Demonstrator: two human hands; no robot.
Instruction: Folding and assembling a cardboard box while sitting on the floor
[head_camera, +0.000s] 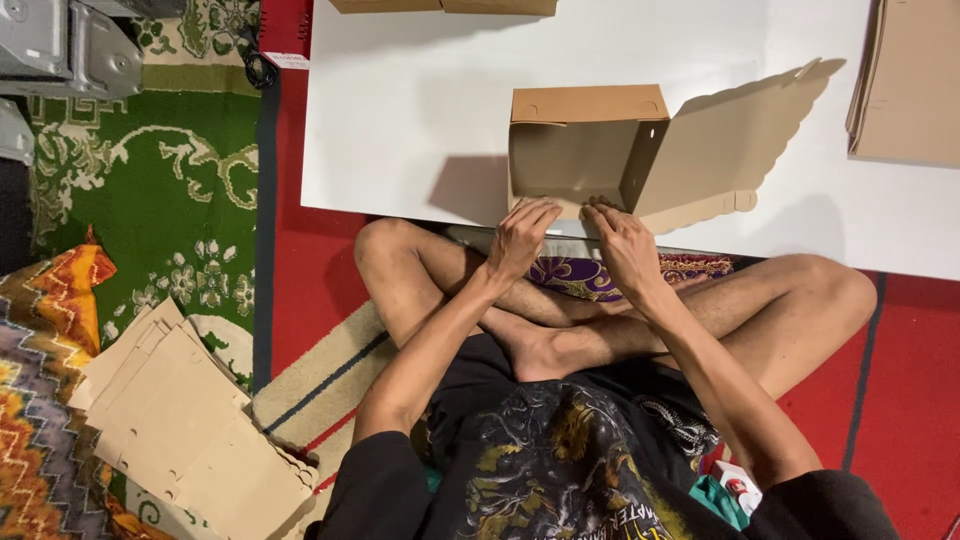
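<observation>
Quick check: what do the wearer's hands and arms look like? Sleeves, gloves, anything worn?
Both the left hand and right hand are bare: no gloves, rings, watch or bands visible. Forearms are uncovered; short black sleeves end at the upper arms, part of a black printed shirt.

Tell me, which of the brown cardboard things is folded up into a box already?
The cardboard box on the white board, right at both hands. Its walls stand up and its lid is open; the stack on the rug and the pile at right lie flat.

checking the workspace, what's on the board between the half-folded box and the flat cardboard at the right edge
Only the box's open scalloped lid, then bare white board up to the flat cardboard, per the head view.
</observation>
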